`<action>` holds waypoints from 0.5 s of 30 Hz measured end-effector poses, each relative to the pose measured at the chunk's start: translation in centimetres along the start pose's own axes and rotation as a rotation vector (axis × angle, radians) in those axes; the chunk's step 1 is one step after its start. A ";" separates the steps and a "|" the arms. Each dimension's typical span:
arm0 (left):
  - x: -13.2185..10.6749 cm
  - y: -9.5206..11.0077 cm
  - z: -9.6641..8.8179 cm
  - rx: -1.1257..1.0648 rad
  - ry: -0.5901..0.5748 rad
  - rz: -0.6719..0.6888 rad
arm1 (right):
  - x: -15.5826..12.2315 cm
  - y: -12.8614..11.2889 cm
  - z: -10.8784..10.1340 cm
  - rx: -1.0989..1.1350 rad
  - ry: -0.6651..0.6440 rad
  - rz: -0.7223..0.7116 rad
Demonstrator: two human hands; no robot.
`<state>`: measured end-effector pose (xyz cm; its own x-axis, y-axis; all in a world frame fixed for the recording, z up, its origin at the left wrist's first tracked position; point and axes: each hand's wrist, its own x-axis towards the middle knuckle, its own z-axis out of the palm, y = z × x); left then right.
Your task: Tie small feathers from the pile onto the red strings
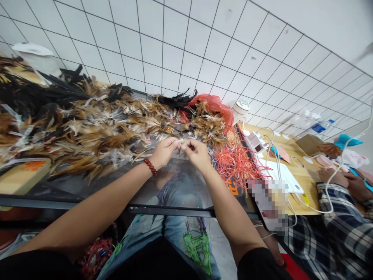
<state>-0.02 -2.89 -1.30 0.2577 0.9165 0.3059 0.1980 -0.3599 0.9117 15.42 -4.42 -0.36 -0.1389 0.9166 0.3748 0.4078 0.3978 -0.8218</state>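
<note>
Item 1. Left hand (163, 152): fingers curled, grip closed, thumb and fingertips pinched on one end of a small pale feather (181, 145). Bracelet (150, 167) of dark red beads on the wrist.

Item 2. Right hand (197, 154): grip closed too, its fingertips meeting those of the left hand on the same feather. The piece is tiny and mostly hidden by the fingers, so its form cannot be told.

Item 3. Feather: held between both hands, just above the glass worktop (87, 186), at the near edge of the pile (96, 124).

Item 4. Pile: brown, tan, white and black feathers, heaped across the far half of the worktop from the left edge to the centre, up against the tiled wall (204, 46).

Item 5. Red cords (239, 161): a loose tangle on the worktop, just right of the right hand.

Item 6. Red bag (214, 104): thin plastic, crumpled, at the right end of the pile, behind the cords.

Item 7. White jar (240, 111): lidded, beside the bag, near the wall.

Item 8. Jeans (186, 233): blue with green stitching, seen below and through the glass.

Item 9. Wooden worktop (305, 177): adjoining on the right, carrying white cables (276, 159) and small items. Another person's hand (332, 177), in a plaid sleeve (344, 217), rests on it, well apart from the person's own hands.
</note>
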 end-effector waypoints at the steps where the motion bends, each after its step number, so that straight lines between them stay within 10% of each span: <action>1: 0.1 -0.2 0.1 0.017 0.003 -0.024 | -0.3 -0.3 0.1 -0.099 0.030 -0.084; 10: -0.7 0.8 -0.1 0.711 -0.168 0.180 | -0.7 -0.9 0.0 -0.398 0.089 -0.211; 15: -0.7 0.9 -0.1 0.398 -0.089 0.140 | -0.4 -1.1 -0.4 -0.134 0.129 -0.161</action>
<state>-0.10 -3.80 -0.64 0.3855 0.8417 0.3781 0.5003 -0.5350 0.6808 15.37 -5.26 0.56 -0.0986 0.8257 0.5554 0.5071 0.5220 -0.6859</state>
